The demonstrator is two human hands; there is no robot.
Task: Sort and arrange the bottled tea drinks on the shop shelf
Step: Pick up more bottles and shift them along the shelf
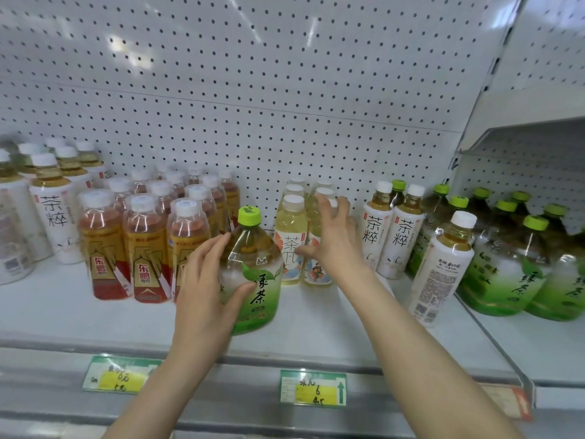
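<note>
A big green-capped green tea bottle (258, 274) stands near the front of the white shelf (332, 318), and my left hand (209, 286) wraps around its left side. My right hand (332, 236) is spread with its fingers apart against a pale yellow tea bottle (318, 274) in a short row of white-capped pale bottles (291, 236). Whether it grips that bottle I cannot tell. Orange-labelled bottles (139, 242) stand in rows to the left.
White-labelled tea bottles stand at far left (53, 213) and right of centre (389, 229); one (440, 267) stands alone further forward. Large green tea bottles (506, 258) fill the neighbouring shelf at right. Price tags (313, 388) hang on the front rail. Pegboard backs the shelf.
</note>
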